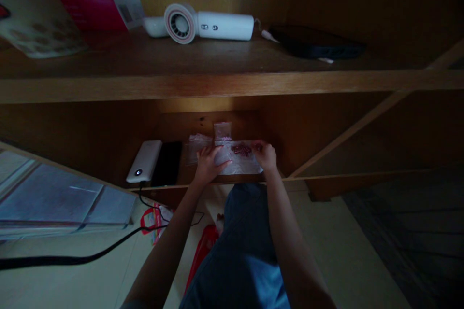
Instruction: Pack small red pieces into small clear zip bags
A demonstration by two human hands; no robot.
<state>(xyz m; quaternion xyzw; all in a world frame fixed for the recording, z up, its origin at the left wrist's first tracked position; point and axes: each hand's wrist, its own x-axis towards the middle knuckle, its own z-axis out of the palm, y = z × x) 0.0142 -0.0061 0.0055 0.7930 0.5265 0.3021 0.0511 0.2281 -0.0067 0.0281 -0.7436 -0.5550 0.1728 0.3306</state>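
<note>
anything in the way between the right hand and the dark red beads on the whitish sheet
Nothing visible: the right hand is at the right end of the dark red beads. The left hand is at the left part of the whitish sheet, on the beads' other side, so outside that gap.

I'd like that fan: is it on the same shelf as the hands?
No, the white fan lies on the upper shelf, the left hand and right hand at the lower shelf.
</note>
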